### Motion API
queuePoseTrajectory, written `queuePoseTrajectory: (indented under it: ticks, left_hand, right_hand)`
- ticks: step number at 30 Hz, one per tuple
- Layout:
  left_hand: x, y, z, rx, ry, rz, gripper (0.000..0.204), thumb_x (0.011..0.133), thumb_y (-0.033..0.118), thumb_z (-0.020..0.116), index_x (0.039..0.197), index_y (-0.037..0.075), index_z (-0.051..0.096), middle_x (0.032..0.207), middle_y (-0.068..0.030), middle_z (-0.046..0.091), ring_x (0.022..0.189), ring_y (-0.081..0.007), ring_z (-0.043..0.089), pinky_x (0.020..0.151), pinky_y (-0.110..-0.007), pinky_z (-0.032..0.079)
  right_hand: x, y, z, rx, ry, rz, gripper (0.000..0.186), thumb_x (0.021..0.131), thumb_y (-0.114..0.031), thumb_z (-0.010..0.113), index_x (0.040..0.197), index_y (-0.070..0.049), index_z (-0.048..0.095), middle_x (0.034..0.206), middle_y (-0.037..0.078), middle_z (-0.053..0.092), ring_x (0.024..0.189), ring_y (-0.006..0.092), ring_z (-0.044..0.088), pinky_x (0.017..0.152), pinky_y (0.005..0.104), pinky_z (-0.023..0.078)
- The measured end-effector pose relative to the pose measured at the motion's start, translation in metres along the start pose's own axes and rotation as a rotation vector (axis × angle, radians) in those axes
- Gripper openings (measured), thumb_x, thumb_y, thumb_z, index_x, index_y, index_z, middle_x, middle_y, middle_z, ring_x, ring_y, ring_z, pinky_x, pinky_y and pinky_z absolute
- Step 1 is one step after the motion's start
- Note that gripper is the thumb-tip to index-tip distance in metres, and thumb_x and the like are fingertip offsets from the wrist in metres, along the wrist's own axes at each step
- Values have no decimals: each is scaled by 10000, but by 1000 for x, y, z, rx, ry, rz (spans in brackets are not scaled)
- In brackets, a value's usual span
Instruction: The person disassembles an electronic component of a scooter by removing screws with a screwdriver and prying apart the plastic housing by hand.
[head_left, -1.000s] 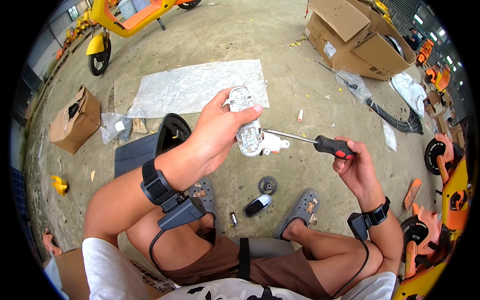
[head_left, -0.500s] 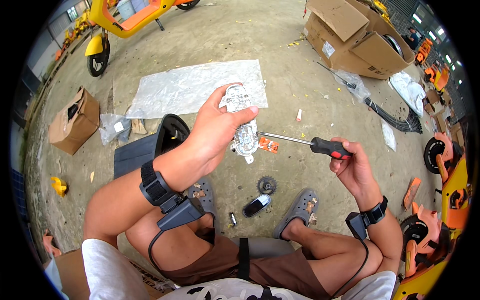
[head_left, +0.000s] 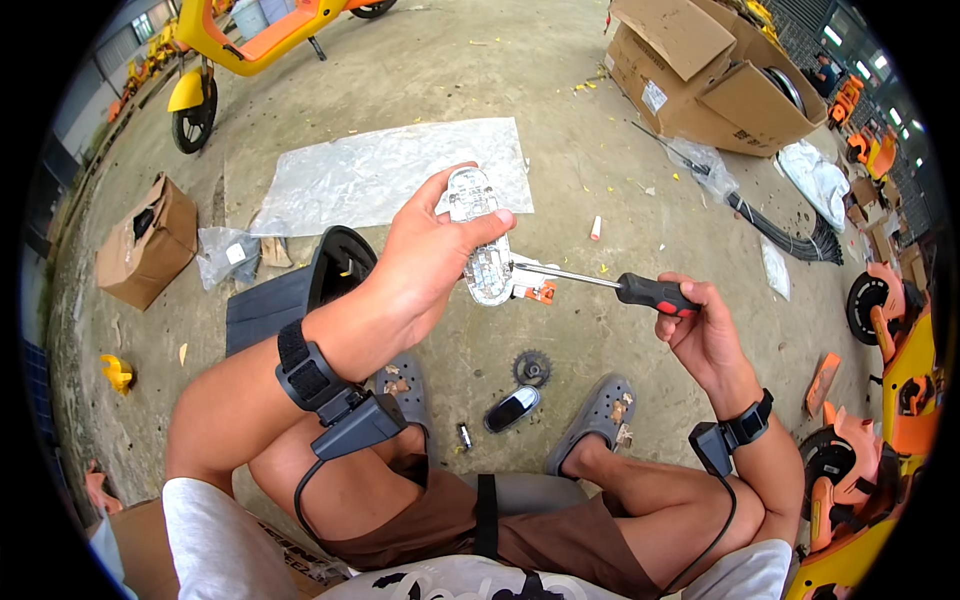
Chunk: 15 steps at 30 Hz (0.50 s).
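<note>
In my left hand [head_left: 420,265] is an oblong clear plastic lamp-like part [head_left: 488,278], gripped with my thumb across its face. My right hand [head_left: 705,335] is closed on a black-and-red screwdriver [head_left: 655,293], its shaft pointing left with the tip at the right edge of the clear part. An orange-and-white piece [head_left: 538,291] shows behind that edge; whether it is attached I cannot tell. On the ground between my feet lie a dark toothed ring [head_left: 532,369], a silver-and-black oblong object [head_left: 512,410] and a small cylinder [head_left: 464,436].
A plastic sheet [head_left: 350,160] and black curved part [head_left: 340,260] lie ahead. Cardboard boxes [head_left: 150,240] [head_left: 750,110] stand left and back right, near cable bundles [head_left: 800,235]. Scooters in yellow [head_left: 235,40] and orange [head_left: 905,380] flank me. A distant person [head_left: 825,75] is at back right.
The clear part, my left hand and the screwdriver have shifted slightly left, the part also slightly upward. The orange on the piece behind it shows more. The tip stays at the part's edge.
</note>
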<state>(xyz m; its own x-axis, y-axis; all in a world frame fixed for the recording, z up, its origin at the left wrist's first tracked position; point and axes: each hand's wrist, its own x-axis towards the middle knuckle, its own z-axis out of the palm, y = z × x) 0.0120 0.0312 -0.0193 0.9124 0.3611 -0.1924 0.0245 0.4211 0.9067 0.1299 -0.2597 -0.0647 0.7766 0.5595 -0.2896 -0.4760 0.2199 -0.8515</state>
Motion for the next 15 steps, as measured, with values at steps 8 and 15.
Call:
queuePoseTrajectory:
  ticks: [8,15]
  left_hand:
    - [1,-1,-4,21,-44,-78,531,943,26,578,1425,8,356,1050,-156,668,924,-199,657,802,-350,537]
    - [-5,4,3,61,-10,-109,593,970,23,507,1507,92,263,1068,-163,664,933,-227,662,810,-369,535]
  right_hand:
    - [0,1,0,14,-8,8,344,896,-213,598,1114,51,623,788,104,663,606,193,605,600,324,502]
    - [2,3,-3,39,3,5,337,890,-212,602,1104,47,624,790,104,663,604,192,599,605,324,498]
